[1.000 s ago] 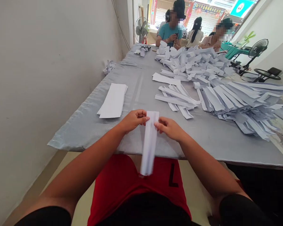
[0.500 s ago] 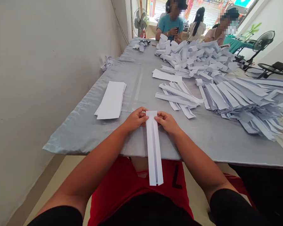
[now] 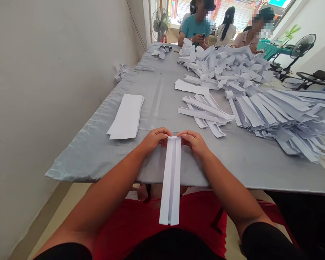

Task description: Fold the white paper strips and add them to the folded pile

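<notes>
A long white paper strip (image 3: 166, 187), its two sides folded in toward the middle, hangs from the table's front edge over my lap. At its far end, my left hand (image 3: 155, 140) pinches the left corner. The opposite corner is gripped between the thumb and fingers of my right hand (image 3: 193, 141). Between my fingertips the end of the paper is bent over in a short fold. To the left lies a stack of flat white paper sheets (image 3: 126, 116). Several folded strips (image 3: 206, 111) rest loosely beyond my right hand.
A grey cloth covers the table (image 3: 97, 159), with a wall along its left. Many folded strips (image 3: 281, 119) lie heaped at right; behind them rises a big pile of folded papers (image 3: 219, 66). People sit at the far end, one in a teal shirt (image 3: 196, 30) holding a phone.
My hands have come slightly nearer to me, and the strip's far end is now bent over. Its lower end has swung left and toward my body.
</notes>
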{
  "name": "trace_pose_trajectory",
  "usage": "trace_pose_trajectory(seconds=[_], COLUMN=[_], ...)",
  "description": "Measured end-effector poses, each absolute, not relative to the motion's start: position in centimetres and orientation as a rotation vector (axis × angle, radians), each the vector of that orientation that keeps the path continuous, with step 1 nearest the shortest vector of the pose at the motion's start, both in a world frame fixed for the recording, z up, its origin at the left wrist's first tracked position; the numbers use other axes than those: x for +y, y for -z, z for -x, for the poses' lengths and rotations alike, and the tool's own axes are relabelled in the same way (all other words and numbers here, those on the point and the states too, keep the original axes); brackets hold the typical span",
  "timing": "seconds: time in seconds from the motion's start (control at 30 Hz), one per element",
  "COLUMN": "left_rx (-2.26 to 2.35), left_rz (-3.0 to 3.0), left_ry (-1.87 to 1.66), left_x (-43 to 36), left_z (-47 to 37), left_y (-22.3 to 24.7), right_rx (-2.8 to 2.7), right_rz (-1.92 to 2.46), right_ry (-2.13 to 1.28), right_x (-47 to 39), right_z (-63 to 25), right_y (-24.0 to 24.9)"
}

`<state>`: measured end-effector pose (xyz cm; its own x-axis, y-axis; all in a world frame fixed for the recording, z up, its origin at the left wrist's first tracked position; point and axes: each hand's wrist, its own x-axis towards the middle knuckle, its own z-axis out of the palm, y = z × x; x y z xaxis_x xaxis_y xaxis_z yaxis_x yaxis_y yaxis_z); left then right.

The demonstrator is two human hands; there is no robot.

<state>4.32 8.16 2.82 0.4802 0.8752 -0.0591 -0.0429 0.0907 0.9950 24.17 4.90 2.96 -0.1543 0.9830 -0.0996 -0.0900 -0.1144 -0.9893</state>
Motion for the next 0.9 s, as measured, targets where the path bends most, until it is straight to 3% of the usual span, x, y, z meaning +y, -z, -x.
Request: trace_pose_trajectory(seconds=[0.37,0.9], left_rx=[0.882,0.901], left_rz=[-1.399,-1.448], left_ry=[-0.845,-0.762], left_x=[7.95,7.84], left_z=[-4.31,-4.18], left_y=[-2.89,-2.89], right_rx=[-1.359,-2.054], right_rz=[1.157,1.244], right_ry=[-1.336,-0.663], right_x=[5.27,4.62], right_z=[-24.37,-24.81], right_y=[-2.06,-2.12])
